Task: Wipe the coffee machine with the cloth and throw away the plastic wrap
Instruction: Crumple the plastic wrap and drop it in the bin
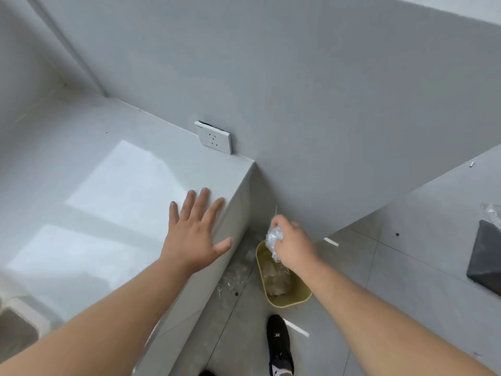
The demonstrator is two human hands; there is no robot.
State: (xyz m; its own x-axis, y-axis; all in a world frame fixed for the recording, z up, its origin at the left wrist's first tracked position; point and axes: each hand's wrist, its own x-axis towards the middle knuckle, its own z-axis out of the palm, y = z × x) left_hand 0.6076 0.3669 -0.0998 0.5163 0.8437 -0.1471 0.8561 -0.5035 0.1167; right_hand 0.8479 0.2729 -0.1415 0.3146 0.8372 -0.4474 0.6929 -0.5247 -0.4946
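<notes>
The left hand [193, 234] lies flat on the pale counter [89, 185] near its right-hand edge, fingers spread wide, carrying nothing; it looks like a brace while the body leans over. Beyond its fingertips, where counter meets wall, sits a white socket plate [215, 138]. To the right of that hand, across the gap between the two counters, the right hand [291, 245] hangs over the floor with its grip pinched closed around a crumpled wad of clear plastic wrap [273, 240]. The wad bulges out of the left side of the grip; its long axis runs roughly up and down, with a thin wisp pointing up toward the wall and a looser tail trailing down toward the bin. Directly below the grip stands a yellow bin [295, 301] on the floor, already holding some crumpled material. A black shoe [278, 337] stands on the floor nearer than the bin. Farther right of the grip, on the second counter, a dark cloth [485, 259] lies with more clear wrapping just beyond it. The step in hand seems to be the throwing away; the next move probably calls only for spreading the fingers so the wrap drops straight in, perhaps lowering first since such light film may drift. No coffee machine is visible.
</notes>
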